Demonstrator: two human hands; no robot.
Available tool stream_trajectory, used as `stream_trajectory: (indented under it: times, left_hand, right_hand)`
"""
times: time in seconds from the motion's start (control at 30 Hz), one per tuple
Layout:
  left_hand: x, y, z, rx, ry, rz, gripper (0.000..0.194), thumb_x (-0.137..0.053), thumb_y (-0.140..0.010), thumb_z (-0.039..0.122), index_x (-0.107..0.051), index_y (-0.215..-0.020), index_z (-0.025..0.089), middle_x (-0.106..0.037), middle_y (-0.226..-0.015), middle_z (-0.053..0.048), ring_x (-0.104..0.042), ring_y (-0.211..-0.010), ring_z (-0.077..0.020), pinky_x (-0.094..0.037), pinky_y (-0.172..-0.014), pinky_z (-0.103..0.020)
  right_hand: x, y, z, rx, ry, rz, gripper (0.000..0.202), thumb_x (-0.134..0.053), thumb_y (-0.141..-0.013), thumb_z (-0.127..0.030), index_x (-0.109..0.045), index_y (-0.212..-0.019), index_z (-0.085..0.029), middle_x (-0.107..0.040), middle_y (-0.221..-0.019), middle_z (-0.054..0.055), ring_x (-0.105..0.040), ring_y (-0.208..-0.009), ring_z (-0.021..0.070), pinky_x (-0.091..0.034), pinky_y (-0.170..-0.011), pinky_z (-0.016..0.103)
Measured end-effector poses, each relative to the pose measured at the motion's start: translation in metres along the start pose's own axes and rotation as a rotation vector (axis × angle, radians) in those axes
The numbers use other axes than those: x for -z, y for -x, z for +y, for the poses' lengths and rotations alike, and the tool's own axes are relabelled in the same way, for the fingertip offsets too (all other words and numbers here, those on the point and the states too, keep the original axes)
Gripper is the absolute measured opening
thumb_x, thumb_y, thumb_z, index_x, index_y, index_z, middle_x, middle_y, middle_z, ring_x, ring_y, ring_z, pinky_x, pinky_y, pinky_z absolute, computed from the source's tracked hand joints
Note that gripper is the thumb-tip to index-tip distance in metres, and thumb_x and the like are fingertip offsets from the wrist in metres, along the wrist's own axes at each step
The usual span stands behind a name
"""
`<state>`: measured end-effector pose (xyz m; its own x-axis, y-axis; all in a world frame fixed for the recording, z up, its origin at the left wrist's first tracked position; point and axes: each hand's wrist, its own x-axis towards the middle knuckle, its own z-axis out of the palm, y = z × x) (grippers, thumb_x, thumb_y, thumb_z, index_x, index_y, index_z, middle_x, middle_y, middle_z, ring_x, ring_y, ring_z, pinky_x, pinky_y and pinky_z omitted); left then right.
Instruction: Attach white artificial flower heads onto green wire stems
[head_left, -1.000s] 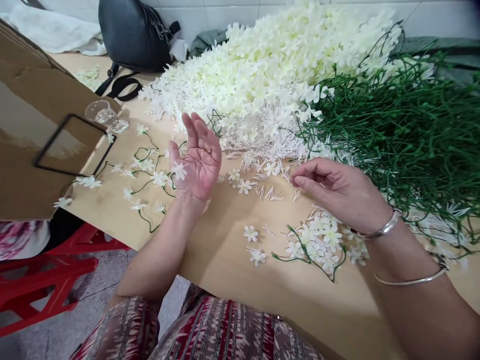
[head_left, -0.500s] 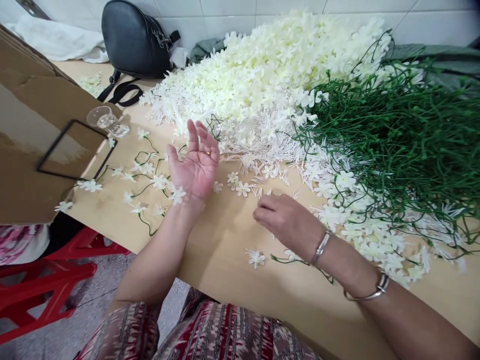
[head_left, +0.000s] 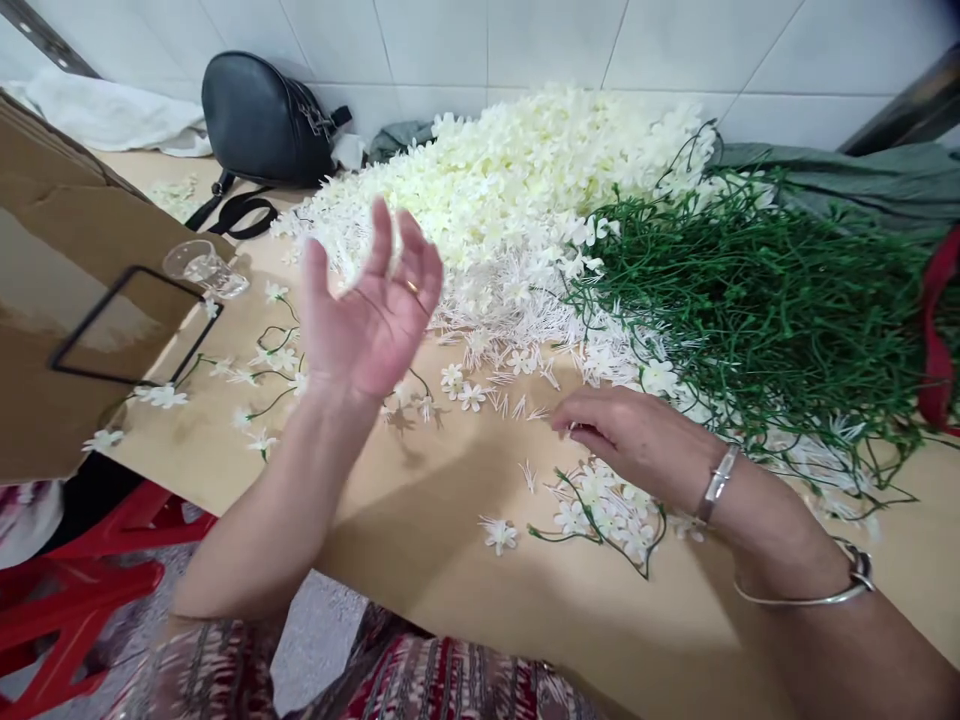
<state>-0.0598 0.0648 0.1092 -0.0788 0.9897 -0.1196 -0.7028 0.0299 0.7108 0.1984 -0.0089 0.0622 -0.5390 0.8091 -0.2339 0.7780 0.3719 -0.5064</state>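
My left hand [head_left: 367,335] is raised over the table, palm up, fingers spread and slightly curled, a ring on one finger. Just behind its heel, a green stem with white flowers [head_left: 426,406] shows partly, casting a shadow below; whether it touches the hand is hidden. My right hand [head_left: 619,430], with bracelets on the wrist, hovers low over loose white flowers [head_left: 600,515], its thumb a little apart from bent fingers. No held thing shows clearly in it. Thin white stamens [head_left: 517,405] lie left of its fingertips. One white flower [head_left: 499,535] lies nearer me.
A heap of white blossoms [head_left: 517,170] stands against the wall, beside a pile of green stems [head_left: 757,290]. Flowered stems [head_left: 277,358] lie at the left. A cardboard box [head_left: 67,300], a tipped clear cup [head_left: 206,268] and a black bag [head_left: 262,120] stand there too.
My left hand has risen and its fingers have spread more. My right hand has moved right, its pinched fingers loosening. The camera view has tilted up slightly.
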Motion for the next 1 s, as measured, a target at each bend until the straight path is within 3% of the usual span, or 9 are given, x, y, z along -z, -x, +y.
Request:
stream_trajectory:
  times: [0.1, 0.2, 0.3, 0.37, 0.5, 0.6, 0.7, 0.87, 1.0]
  left_hand:
    - [-0.011, -0.018, 0.009, -0.199, -0.148, -0.088, 0.045, -0.042, -0.117, 0.056, -0.077, -0.123, 0.029, -0.082, -0.117, -0.005, -0.075, -0.127, -0.0188, -0.062, -0.107, -0.026]
    - [-0.012, -0.028, -0.023, -0.284, -0.524, -0.200, 0.028, -0.064, -0.109, 0.049, -0.078, -0.113, 0.025, -0.079, -0.107, -0.005, -0.077, -0.106, -0.0169, -0.062, -0.095, -0.027]
    - [-0.010, -0.030, -0.071, -0.458, -1.030, -0.636, 0.012, -0.070, -0.102, 0.027, -0.081, -0.108, 0.025, -0.079, -0.118, -0.008, -0.072, -0.100, -0.0182, -0.059, -0.088, -0.031]
    - [-0.012, -0.033, -0.095, -0.638, -1.309, -0.966, 0.026, -0.061, -0.102, 0.012, -0.081, -0.111, 0.026, -0.078, -0.127, -0.009, -0.070, -0.112, -0.0218, -0.056, -0.098, -0.037]
    - [-0.024, -0.051, -0.111, -0.825, -1.671, -1.192, 0.029, -0.057, -0.101, 0.002, -0.078, -0.104, 0.022, -0.077, -0.131, -0.011, -0.066, -0.122, -0.0267, -0.050, -0.103, -0.042]
    - [-0.027, -0.064, -0.105, -0.827, -1.688, -1.165, 0.026, -0.059, -0.103, 0.005, -0.078, -0.096, 0.021, -0.080, -0.123, -0.013, -0.068, -0.120, -0.0292, -0.050, -0.104, -0.046]
    - [-0.021, -0.060, -0.092, -0.782, -1.517, -1.044, 0.019, -0.067, -0.106, 0.021, -0.084, -0.105, 0.027, -0.085, -0.123, -0.009, -0.073, -0.120, -0.0302, -0.053, -0.106, -0.048]
    - [-0.004, -0.009, -0.070, -0.584, -1.092, -0.697, 0.021, -0.072, -0.107, 0.036, -0.089, -0.119, 0.032, -0.085, -0.132, -0.006, -0.077, -0.127, -0.0255, -0.055, -0.118, -0.044]
    - [0.013, 0.031, -0.066, -0.238, -0.695, -0.382, 0.030, -0.075, -0.105, 0.051, -0.088, -0.119, 0.028, -0.080, -0.096, -0.004, -0.079, -0.106, -0.0194, -0.062, -0.109, -0.036]
  right_hand:
    - [0.003, 0.000, 0.001, -0.016, -0.001, -0.001, 0.029, -0.059, -0.101, -0.004, -0.082, -0.101, -0.021, -0.084, -0.103, 0.007, -0.077, -0.099, 0.0246, -0.054, -0.088, 0.034]
    - [0.000, -0.003, -0.005, -0.017, 0.025, -0.049, 0.023, -0.064, -0.099, -0.006, -0.080, -0.093, -0.021, -0.082, -0.097, 0.006, -0.076, -0.094, 0.0234, -0.051, -0.085, 0.033]
    - [-0.006, -0.006, -0.010, -0.004, 0.068, -0.055, 0.020, -0.070, -0.096, -0.007, -0.074, -0.083, -0.021, -0.079, -0.090, 0.005, -0.072, -0.083, 0.0205, -0.045, -0.079, 0.032]
    - [-0.009, -0.006, -0.008, 0.003, 0.062, -0.036, 0.022, -0.069, -0.097, -0.008, -0.071, -0.081, -0.021, -0.078, -0.087, 0.003, -0.068, -0.078, 0.0186, -0.042, -0.074, 0.031]
    - [-0.017, -0.007, 0.003, 0.000, 0.063, 0.014, 0.026, -0.069, -0.095, -0.005, -0.066, -0.076, -0.023, -0.067, -0.067, -0.002, -0.058, -0.065, 0.0164, -0.032, -0.064, 0.029]
    - [-0.022, -0.009, 0.008, 0.036, 0.072, 0.029, 0.025, -0.071, -0.092, -0.003, -0.067, -0.077, -0.024, -0.069, -0.069, -0.002, -0.059, -0.066, 0.0161, -0.032, -0.064, 0.029]
    - [-0.018, -0.009, 0.007, 0.000, 0.083, 0.021, 0.024, -0.073, -0.091, -0.004, -0.071, -0.078, -0.024, -0.072, -0.072, -0.001, -0.064, -0.069, 0.0179, -0.034, -0.065, 0.030]
    - [0.007, -0.003, 0.011, -0.092, 0.003, -0.005, 0.026, -0.067, -0.092, -0.005, -0.081, -0.087, -0.025, -0.083, -0.087, 0.003, -0.074, -0.082, 0.0205, -0.047, -0.074, 0.029]
    - [0.013, -0.003, 0.025, -0.110, -0.221, 0.256, 0.020, -0.063, -0.098, -0.021, -0.082, -0.097, -0.025, -0.085, -0.097, 0.004, -0.075, -0.086, 0.0226, -0.055, -0.080, 0.034]
